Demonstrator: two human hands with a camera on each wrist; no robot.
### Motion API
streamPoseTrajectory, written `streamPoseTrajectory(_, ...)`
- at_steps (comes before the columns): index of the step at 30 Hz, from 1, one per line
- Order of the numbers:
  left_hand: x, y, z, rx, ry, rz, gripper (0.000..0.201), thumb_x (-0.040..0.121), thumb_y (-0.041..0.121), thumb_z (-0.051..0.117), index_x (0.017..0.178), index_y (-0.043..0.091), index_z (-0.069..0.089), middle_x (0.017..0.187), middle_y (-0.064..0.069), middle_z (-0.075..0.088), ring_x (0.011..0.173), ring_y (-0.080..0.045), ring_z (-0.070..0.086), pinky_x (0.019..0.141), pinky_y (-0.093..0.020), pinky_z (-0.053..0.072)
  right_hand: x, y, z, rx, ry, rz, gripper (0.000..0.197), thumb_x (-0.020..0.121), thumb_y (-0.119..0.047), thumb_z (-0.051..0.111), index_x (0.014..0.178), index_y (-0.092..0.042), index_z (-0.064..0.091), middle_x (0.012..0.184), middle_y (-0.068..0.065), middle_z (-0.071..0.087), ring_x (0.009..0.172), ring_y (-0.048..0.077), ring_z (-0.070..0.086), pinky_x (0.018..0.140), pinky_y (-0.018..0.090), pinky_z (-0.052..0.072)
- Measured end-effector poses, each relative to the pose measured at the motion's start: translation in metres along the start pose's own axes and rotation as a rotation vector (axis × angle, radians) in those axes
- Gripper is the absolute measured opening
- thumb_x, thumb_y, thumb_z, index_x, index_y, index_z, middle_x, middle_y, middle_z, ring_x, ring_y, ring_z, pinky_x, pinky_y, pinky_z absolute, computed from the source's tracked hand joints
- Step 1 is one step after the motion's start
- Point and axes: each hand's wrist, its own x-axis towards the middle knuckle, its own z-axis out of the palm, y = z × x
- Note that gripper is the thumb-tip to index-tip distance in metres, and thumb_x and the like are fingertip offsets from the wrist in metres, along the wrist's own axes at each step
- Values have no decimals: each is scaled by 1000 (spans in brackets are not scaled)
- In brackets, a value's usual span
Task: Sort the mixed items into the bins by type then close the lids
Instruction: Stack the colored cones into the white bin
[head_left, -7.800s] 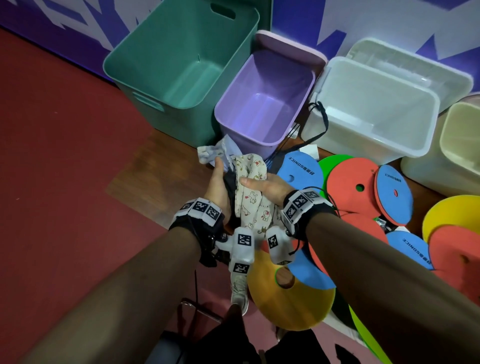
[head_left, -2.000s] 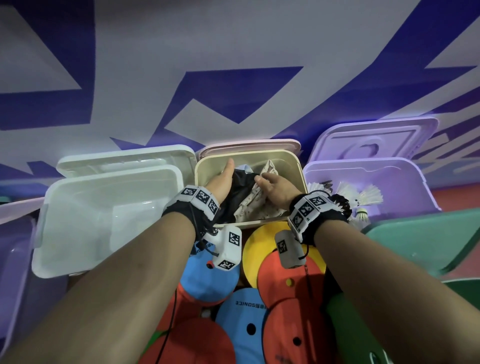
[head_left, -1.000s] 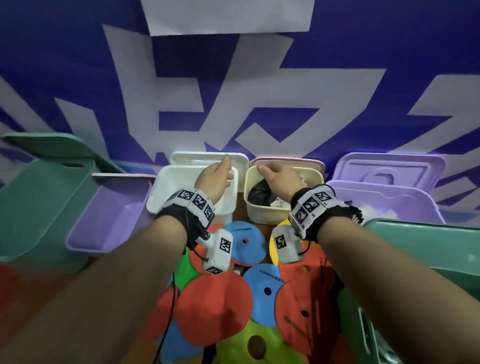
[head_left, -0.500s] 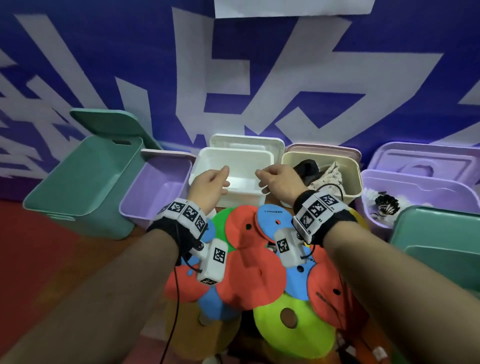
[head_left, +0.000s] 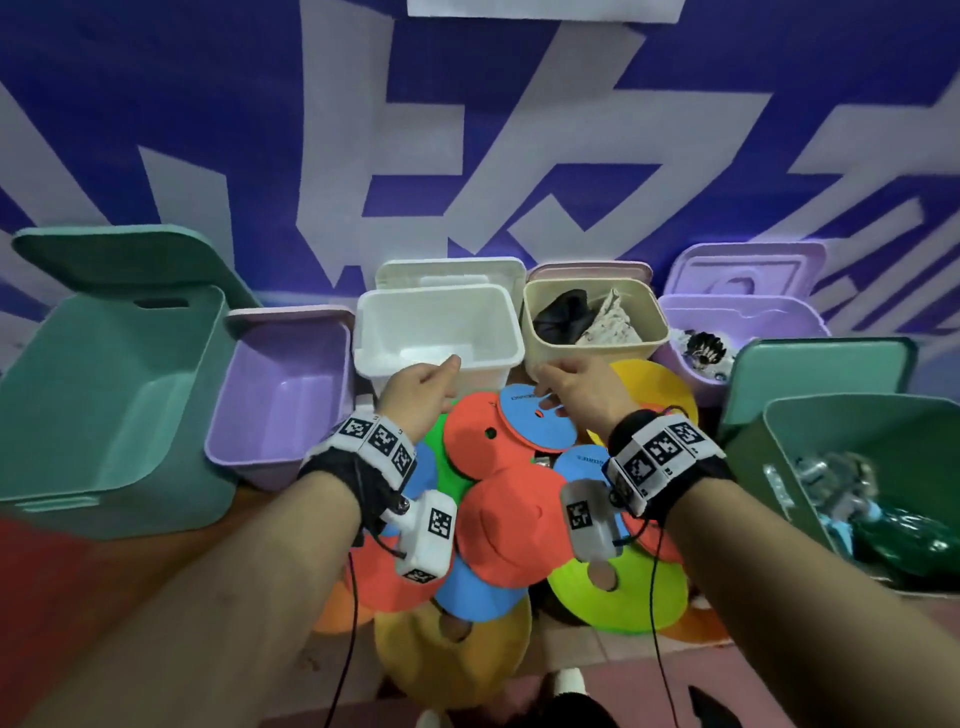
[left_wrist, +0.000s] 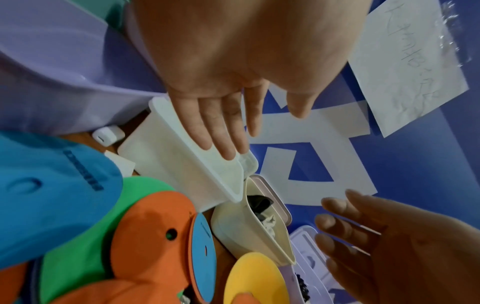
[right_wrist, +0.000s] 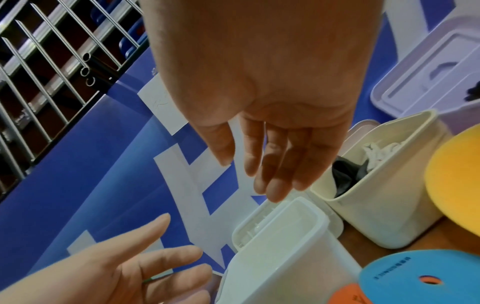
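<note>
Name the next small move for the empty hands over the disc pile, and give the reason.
Probably lower the right hand and left hand onto the flat blue foam disc: both hands are open, holding nothing, the cloths already lie in the cream plastic bin, and discs remain unsorted.

arms: bare, no sleeves | wrists: black straps (head_left: 358, 470) – white bands of square black-and-white tags | cameras: white boxes (head_left: 427, 535) with tags – thin black cables

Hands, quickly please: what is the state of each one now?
Left hand: open, fingers straight, holding nothing.
Right hand: open, fingers relaxed, holding nothing.
</note>
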Motion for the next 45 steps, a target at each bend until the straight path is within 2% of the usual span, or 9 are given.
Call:
streamPoseTrajectory(6,13,-13,38,-35,-110,-162,34,97,42,48,116,17,59,102,-7,62,86,-23,61,77,-33,47,-2,35,-22,40,57,99,26,91,-19,56,66,-13,58,68,5,60,58,19,56,61,33,42)
streamPoseTrajectory(8,18,-19,49,-13,-145,-205,24,97,42,47,107,23,57,102,-6,60,88,-23,60,80,-34,47,4,49,-25,38,45,137,27,93,-20,56,67,-14,58,68,5,59,58,18,56,58,29,42)
streamPoseTrajectory(12,30,-32,66,23,-154,-268,26,96,44,48,76,28,50,78,-1,51,78,-22,51,61,-27,40,20,75,-21,46,16,224,20,95,-19,54,83,-5,61,78,10,61,60,17,56,58,27,42)
streamPoseTrajectory(17,49,-46,86,74,-116,-355,25,97,43,48,76,29,48,75,0,49,82,-23,52,59,-27,41,43,98,-21,29,-61,267,21,95,-19,54,94,0,62,85,13,63,62,18,57,60,27,43)
streamPoseTrajectory(25,86,-71,128,232,-15,-468,35,90,43,58,65,20,50,83,-10,61,79,-26,59,73,-35,49,83,123,-29,97,-146,308,26,96,-18,53,100,6,62,89,17,61,63,16,55,50,16,41)
streamPoseTrajectory(30,104,-90,145,258,25,-530,36,89,35,61,61,17,51,94,-16,66,96,-33,66,91,-46,53,101,137,-28,143,-202,336,19,96,-15,53,93,3,59,88,18,59,62,15,53,41,9,40)
streamPoseTrajectory(38,115,-89,162,73,124,-618,26,92,17,61,69,17,48,67,-6,57,68,-24,60,70,-34,50,109,159,-36,138,-239,353,18,96,-15,52,87,0,57,84,15,59,61,14,52,47,10,44)
streamPoseTrajectory(42,111,-84,160,70,140,-598,29,91,8,57,66,16,44,65,-8,55,72,-26,59,80,-41,54,117,165,-28,83,-245,343,23,94,-16,55,72,-11,56,70,2,56,63,15,52,51,17,42)
streamPoseTrajectory(45,102,-83,147,56,129,-506,35,93,5,53,62,14,40,42,3,46,44,-13,48,55,-30,48,120,164,-17,2,-241,322,19,92,-21,58,102,-4,62,90,5,61,84,22,56,74,29,46)
